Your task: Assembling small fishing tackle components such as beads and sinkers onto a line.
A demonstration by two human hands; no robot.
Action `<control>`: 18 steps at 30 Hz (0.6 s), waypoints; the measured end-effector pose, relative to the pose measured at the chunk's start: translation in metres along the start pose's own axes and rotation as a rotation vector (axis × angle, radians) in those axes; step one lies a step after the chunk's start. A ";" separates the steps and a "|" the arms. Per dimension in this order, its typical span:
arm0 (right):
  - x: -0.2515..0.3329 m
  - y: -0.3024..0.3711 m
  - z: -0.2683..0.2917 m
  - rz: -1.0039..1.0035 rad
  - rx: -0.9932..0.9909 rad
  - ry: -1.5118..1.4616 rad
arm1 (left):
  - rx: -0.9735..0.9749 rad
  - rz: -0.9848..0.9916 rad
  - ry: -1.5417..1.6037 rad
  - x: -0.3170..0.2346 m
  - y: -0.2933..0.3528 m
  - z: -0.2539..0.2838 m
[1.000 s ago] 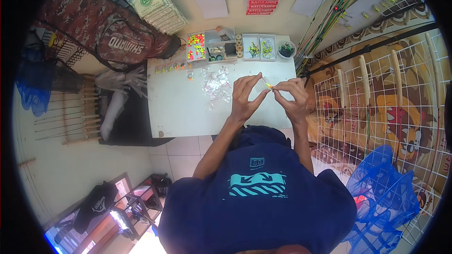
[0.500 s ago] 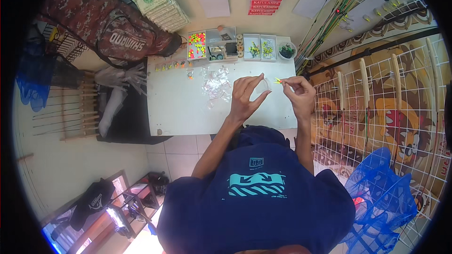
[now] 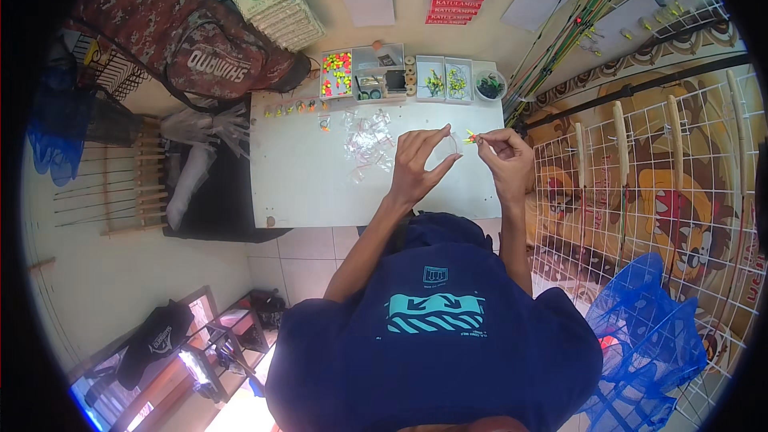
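Right hand (image 3: pixel 506 162) pinches small yellow-green lure (image 3: pixel 472 138) near white table's (image 3: pixel 304 184) right edge; left hand (image 3: pixel 420 166) fingers apart on clear line—keep it taut.

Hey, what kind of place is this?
Likely a fishing tackle shop or workbench: thin coloured fishing rods lean on the wall, clear compartment boxes of bright small lures line the white table.

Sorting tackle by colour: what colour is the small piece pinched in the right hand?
Yellow with a touch of orange, seen in the head view: small piece in the right hand.

Both hands (image 3: pixel 460 162) above a white table (image 3: pixel 304 184), right hand (image 3: pixel 502 157) pinching a small yellow lure (image 3: pixel 472 138).
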State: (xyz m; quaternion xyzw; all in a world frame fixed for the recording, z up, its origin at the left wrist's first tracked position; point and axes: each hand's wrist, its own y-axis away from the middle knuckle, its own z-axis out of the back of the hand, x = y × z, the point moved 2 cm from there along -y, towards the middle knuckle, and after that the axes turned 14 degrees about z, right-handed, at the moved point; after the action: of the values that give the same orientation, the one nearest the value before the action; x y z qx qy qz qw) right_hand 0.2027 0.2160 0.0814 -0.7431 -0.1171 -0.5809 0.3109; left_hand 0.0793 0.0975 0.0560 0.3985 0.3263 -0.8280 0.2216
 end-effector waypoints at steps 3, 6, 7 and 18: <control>-0.003 0.003 -0.005 0.075 -0.024 0.039 | 0.001 0.013 0.016 -0.001 0.000 0.000; -0.006 0.006 -0.008 0.116 -0.039 0.083 | -0.025 -0.001 0.000 -0.003 0.000 0.000; -0.006 0.007 -0.010 0.109 -0.043 0.101 | -0.048 -0.012 -0.021 -0.004 0.000 0.001; 0.001 0.009 -0.015 0.212 -0.085 0.305 | -0.147 -0.021 -0.096 -0.004 0.002 0.001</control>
State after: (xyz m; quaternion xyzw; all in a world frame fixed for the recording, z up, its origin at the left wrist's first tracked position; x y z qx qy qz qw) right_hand 0.1958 0.1996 0.0814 -0.6673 0.0350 -0.6550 0.3528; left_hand 0.0824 0.0959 0.0594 0.3376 0.3795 -0.8222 0.2567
